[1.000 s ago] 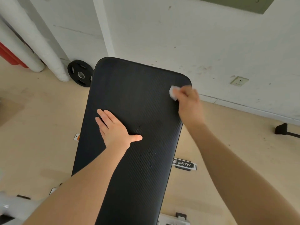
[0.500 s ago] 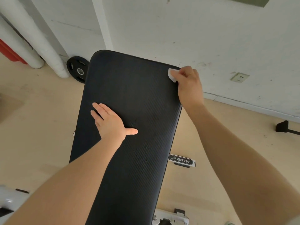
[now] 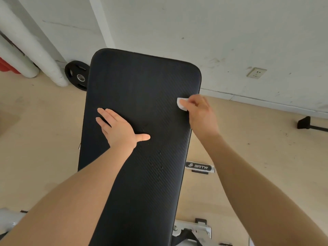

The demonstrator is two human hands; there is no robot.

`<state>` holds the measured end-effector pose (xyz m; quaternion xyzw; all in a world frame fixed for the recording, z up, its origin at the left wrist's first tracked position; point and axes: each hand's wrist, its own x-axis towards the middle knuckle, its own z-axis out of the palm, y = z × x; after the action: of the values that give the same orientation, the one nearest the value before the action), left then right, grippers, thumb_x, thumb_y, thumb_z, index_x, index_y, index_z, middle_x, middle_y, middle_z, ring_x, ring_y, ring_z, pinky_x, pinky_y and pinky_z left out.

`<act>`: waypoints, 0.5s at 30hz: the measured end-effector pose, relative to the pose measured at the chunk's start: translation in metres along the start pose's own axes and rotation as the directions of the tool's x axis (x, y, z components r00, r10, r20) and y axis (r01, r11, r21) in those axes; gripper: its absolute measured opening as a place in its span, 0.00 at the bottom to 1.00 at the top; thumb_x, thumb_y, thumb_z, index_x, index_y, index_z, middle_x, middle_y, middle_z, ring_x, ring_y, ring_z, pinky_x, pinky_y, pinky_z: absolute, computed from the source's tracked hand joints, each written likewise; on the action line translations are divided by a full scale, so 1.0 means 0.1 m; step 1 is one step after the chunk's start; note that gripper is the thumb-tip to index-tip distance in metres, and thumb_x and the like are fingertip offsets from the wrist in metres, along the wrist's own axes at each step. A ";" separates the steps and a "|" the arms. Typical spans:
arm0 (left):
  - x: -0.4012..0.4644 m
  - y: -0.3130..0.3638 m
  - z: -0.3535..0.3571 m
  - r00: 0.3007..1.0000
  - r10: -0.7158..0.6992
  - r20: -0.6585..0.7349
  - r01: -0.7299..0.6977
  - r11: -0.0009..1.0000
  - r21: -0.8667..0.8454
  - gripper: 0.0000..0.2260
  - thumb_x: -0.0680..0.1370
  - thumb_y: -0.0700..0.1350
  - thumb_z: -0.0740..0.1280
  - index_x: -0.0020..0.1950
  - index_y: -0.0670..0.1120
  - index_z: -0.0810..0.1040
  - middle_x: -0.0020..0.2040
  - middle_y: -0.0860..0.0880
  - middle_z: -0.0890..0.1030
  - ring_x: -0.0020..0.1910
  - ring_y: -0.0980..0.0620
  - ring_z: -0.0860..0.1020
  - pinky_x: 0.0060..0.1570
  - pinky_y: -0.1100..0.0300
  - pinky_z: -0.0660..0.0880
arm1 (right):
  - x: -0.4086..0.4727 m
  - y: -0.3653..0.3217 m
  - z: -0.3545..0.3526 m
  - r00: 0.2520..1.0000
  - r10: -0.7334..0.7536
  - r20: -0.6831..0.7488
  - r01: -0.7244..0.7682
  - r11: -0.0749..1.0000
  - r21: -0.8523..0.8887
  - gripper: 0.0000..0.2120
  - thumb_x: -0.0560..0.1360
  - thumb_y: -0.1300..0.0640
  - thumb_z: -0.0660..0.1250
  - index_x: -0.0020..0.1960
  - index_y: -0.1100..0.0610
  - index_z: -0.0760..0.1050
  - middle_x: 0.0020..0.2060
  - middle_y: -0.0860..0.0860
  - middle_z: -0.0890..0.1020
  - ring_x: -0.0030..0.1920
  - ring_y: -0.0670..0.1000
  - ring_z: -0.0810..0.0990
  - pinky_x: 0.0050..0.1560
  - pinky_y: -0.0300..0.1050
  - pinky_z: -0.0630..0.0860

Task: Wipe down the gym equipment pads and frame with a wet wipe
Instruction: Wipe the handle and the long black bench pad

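We see the wet wipe (image 3: 182, 104) bunched small and white at the tips of our right hand (image 3: 200, 114), whose fingers are curled shut around it, pressing it onto the black bench pad (image 3: 142, 96) right at the pad's right edge, below the rounded far corner. Only a small fold of the wipe shows past the fingertips; the rest is hidden inside the hand. Our left hand (image 3: 119, 129) lies flat on the pad with fingers stretched out and thumb spread to the right, holding nothing, nearer the pad's left edge, well apart from the wipe. The near end of the pad is cut off by the bottom of the view and partly covered by our left forearm. Of the white frame (image 3: 193, 228) we make out only pieces below the pad, plus a label reading BRTW (image 3: 199, 166) just right of it. A black weight plate (image 3: 77, 77) leans by the wall, half hidden behind the pad's far left corner. Bare pad stretches between both hands and up to the far edge; open floor (image 3: 248, 157) lies on either side.
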<state>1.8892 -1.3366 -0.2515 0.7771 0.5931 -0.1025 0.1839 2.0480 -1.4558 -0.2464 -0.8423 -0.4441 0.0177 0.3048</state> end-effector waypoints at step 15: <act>-0.07 -0.15 0.03 0.994 0.100 -0.050 -0.103 0.993 -0.064 0.62 0.61 0.64 0.73 0.73 0.36 0.35 0.75 0.38 0.39 0.74 0.36 0.44 0.72 0.47 0.52 | -0.70 -0.26 0.43 0.997 -0.067 0.038 0.070 0.993 -0.097 0.14 0.78 0.64 0.56 0.59 0.55 0.75 0.53 0.56 0.74 0.52 0.54 0.69 0.51 0.49 0.70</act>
<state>1.8735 -1.3400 -0.2538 0.8019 0.5600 -0.0552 0.2008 1.9743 -1.4767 -0.2843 -0.8402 -0.4783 -0.0003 0.2556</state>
